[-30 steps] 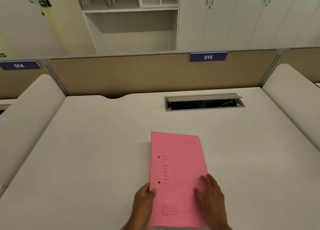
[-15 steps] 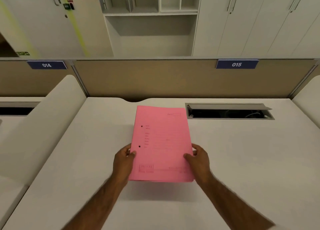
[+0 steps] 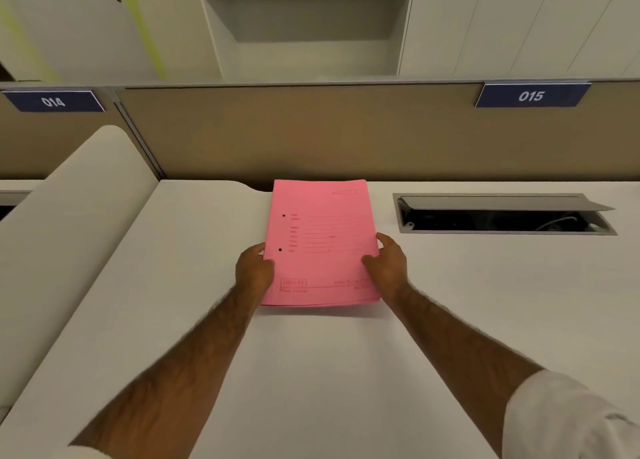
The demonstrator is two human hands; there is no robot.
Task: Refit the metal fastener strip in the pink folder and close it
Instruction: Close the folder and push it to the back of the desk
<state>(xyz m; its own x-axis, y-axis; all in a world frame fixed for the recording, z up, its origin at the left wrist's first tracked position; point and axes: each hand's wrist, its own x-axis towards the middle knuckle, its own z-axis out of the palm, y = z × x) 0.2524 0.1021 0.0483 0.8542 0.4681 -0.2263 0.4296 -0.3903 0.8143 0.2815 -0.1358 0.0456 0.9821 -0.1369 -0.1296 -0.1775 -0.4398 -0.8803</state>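
A closed pink folder [image 3: 320,237] with printed lines and two small punch holes near its left edge is held over the far middle of the white desk [image 3: 311,372]. My left hand [image 3: 254,273] grips its left edge low down. My right hand [image 3: 387,263] grips its right edge, thumb on the cover. The folder's near edge sits slightly off the desk with a shadow under it. No metal fastener strip shows; the inside of the folder is hidden.
An open cable hatch [image 3: 505,212] is set into the desk right of the folder. A beige partition [image 3: 311,133] with number plates 014 and 015 closes the far side. A rounded white divider [image 3: 69,223] runs along the left. Cabinets stand beyond.
Both hands took the folder by its side edges, lifted it from the near desk and carried it away from me toward the partition. My arms have stretched out.
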